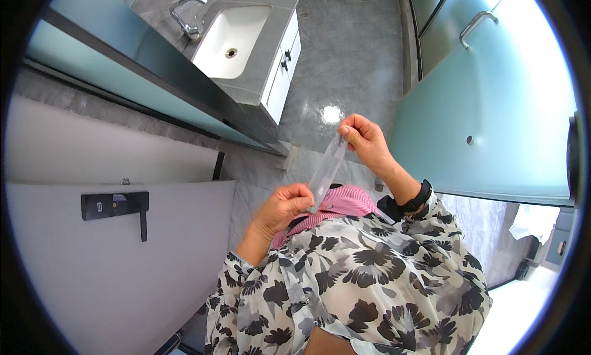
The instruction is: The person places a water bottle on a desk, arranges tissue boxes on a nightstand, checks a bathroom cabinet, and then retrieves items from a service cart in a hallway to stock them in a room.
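Observation:
Between my two hands stretches a narrow translucent plastic sleeve (328, 165), held at a slant in front of my body. My right hand (364, 140) pinches its upper end between thumb and forefinger. The lower end is gripped by my left hand (286, 207), close to my waist. Something small and pale seems to lie inside the sleeve near the lower end; I cannot tell what. Behind it, pink striped cloth (348, 200) shows at my waist below the floral shirt. A black band (418, 198) circles my right wrist.
Ahead on the left stands a washbasin (238, 36) with a chrome tap (187, 20) on a white-doored cabinet (282, 73). A frosted glass door (461, 124) with a metal handle is on the right. At left is a door (115, 272) with a black lever lock (115, 206). Grey tiles (346, 45) cover the floor.

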Available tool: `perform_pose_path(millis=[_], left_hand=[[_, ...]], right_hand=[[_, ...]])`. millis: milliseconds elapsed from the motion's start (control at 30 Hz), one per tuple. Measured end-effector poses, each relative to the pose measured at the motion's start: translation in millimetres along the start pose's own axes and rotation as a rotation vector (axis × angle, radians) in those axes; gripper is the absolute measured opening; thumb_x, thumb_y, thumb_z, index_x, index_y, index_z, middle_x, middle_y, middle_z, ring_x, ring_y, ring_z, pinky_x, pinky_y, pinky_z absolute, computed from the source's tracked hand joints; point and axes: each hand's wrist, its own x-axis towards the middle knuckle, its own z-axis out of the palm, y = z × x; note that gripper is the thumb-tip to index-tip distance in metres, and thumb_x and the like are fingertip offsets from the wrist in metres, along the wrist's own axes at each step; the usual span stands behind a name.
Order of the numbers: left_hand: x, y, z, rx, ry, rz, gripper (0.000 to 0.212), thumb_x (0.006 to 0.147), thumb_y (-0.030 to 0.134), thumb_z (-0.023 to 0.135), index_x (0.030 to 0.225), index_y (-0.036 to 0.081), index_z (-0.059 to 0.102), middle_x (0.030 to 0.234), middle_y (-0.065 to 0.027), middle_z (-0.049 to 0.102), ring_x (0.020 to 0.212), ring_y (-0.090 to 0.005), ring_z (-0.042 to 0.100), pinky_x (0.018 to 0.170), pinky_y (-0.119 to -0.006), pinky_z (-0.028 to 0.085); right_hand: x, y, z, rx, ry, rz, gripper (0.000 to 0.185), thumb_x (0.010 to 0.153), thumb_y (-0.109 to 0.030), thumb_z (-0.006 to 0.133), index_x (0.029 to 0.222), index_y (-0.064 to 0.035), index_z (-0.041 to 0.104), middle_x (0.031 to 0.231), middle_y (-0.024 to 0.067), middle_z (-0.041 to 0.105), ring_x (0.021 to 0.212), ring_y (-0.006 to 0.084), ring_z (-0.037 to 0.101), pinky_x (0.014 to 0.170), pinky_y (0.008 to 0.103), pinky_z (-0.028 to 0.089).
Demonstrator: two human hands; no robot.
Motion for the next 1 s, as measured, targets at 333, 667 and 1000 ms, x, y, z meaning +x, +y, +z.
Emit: perform_pose_path(millis=[333,667,1000], left_hand=[[-46,56,65,0.145,0.173,0.262,0.01,0.088,0.012,0.06,0.082,0.006,0.055,0.08,-0.0071,0.06,0.063,-0.0104,0.051,0.057,-0.023,0.042],[52,165,12,0.251,0.381,0.347,0.007,0.088,0.005,0.055,0.087,-0.001,0.059,0.122,-0.0158,0.053,0.105,-0.0246,0.057,0.089,-0.037,0.045],[244,333,-81,-0.506,1.413,0.348,0.019,0.088,0.008,0.055,0.102,-0.004,0.06,0.117,-0.0128,0.057,0.098,-0.0205,0.057,0.086,-0.031,0.045]], right_hand=[[-37,-75,47,0.183,-0.427,0.246,0.021,0.091,-0.021,0.058,0.102,-0.0026,0.06,0.083,0.0025,0.061,0.076,0.0117,0.06,0.067,0.0258,0.048],[236,-132,-10,0.116,-0.287,-0.049,0.019,0.093,-0.019,0.054,0.104,-0.0042,0.061,0.087,0.0017,0.064,0.073,0.0107,0.059,0.065,0.0254,0.049],[785,-367,-184,-0.964,0.123,-0.805,0.008,0.078,-0.004,0.06,0.086,-0.0046,0.061,0.073,0.0111,0.052,0.075,0.0294,0.051,0.064,0.0387,0.042]])
